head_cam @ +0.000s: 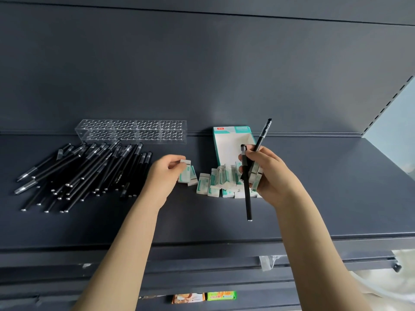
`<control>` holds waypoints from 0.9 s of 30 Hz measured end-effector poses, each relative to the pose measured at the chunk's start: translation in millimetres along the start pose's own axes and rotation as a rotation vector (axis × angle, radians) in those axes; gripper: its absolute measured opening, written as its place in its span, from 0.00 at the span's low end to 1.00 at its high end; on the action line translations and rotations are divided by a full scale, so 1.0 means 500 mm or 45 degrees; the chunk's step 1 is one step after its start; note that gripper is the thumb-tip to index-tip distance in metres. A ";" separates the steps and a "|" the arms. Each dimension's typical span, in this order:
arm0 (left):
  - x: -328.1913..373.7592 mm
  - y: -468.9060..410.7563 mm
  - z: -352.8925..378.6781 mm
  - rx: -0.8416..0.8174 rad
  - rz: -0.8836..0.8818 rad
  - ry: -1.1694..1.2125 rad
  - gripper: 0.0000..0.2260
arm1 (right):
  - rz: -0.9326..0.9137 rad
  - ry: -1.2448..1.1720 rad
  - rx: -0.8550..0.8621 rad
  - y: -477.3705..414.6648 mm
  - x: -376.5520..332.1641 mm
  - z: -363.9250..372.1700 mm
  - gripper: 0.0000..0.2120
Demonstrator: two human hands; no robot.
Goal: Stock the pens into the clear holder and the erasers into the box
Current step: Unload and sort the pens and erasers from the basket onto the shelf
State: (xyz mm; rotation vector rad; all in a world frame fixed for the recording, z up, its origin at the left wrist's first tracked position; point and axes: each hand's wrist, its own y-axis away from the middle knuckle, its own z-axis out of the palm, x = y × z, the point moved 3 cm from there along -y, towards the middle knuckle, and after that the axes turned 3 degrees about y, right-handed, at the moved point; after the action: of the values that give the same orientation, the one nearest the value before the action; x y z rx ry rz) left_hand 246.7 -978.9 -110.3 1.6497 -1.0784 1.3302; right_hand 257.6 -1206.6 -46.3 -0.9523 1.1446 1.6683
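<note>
Pens (89, 173) lie in a loose black heap on the L side of the dark shelf (314, 198), most caps pointing toward the back. Just behind them, at the foot of the back panel (202, 63), I see the clear holder (131, 131), long side facing me, w/ rows of round holes on top. To its R the box (231, 144) lies w/ its open white inside toward me, teal trim round the edges. A pile of erasers (213, 184) in white-and-teal sleeves sits right in front of the box mouth, some on edge, some flat.

On my feed the left hand (165, 173) is between the heap and that pile, thumb and fingertips pinching one eraser (186, 163) just above two more on the shelf. The right hand (267, 176) is over the pile, fingers curled round two pens: an upright pen (247, 198) hanging down, and a tilted pen (263, 133) angled up and R across the box. A few sleeves sit against those fingers; can't tell if they're gripped.

Below the shelf edge: an orange packet (188, 298) beside a green packet (221, 295).
</note>
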 end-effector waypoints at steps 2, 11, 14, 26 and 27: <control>0.003 0.007 0.008 0.016 -0.062 0.117 0.06 | 0.004 0.006 0.006 -0.001 0.001 -0.001 0.05; -0.012 0.021 0.042 0.020 0.346 -0.592 0.07 | 0.011 0.023 0.013 -0.005 0.003 0.002 0.05; -0.009 0.023 0.045 -0.066 0.339 -0.569 0.10 | 0.002 0.002 0.012 -0.005 0.006 -0.001 0.06; 0.069 0.114 -0.004 -0.160 0.161 -0.189 0.08 | -0.044 0.022 -0.022 -0.027 0.017 0.047 0.06; 0.079 0.128 -0.011 -0.216 0.123 -0.157 0.09 | -0.054 0.010 -0.036 -0.030 0.021 0.062 0.06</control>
State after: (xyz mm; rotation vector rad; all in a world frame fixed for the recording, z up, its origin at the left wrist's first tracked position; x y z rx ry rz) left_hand 189.5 -1003.6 -67.7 1.5869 -1.3216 1.1735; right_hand 264.7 -1172.0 -51.3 -0.9951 1.1010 1.6520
